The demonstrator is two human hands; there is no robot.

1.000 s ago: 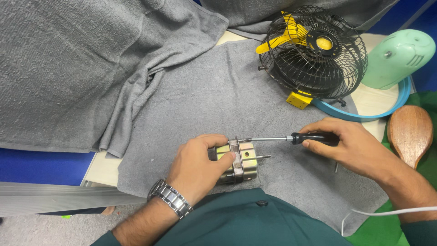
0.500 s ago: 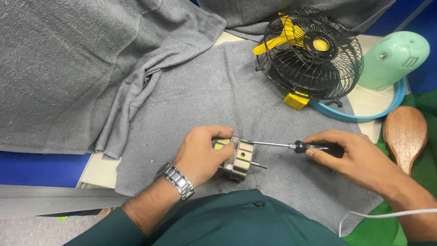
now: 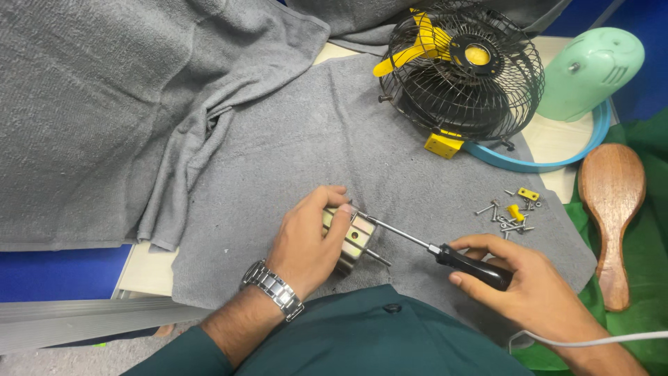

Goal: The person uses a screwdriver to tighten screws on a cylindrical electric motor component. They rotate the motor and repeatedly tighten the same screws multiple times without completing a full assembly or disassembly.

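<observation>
Left hand [image 3: 306, 240]: fingers closed around the motor [image 3: 353, 238], pinning it to the towel [image 3: 278, 153].
Right hand [image 3: 525, 285]: fingers gripping the screwdriver [image 3: 473, 267] handle; tip at the motor beside the left fingertips.
Screws [image 3: 511, 212]: loose, just beyond the right fingers.

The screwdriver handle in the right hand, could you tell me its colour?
Black, on the screwdriver in the right hand; head view.

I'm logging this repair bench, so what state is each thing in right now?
Left hand: gripping the small motor.
Small motor: out of the fan, held on the grey towel.
Right hand: holding the screwdriver.
Screwdriver: tip against the motor.
Fan cage: closed, yellow blades inside.
Green housing: detached.
Screws: loose.
Wooden brush: lying idle.
</observation>
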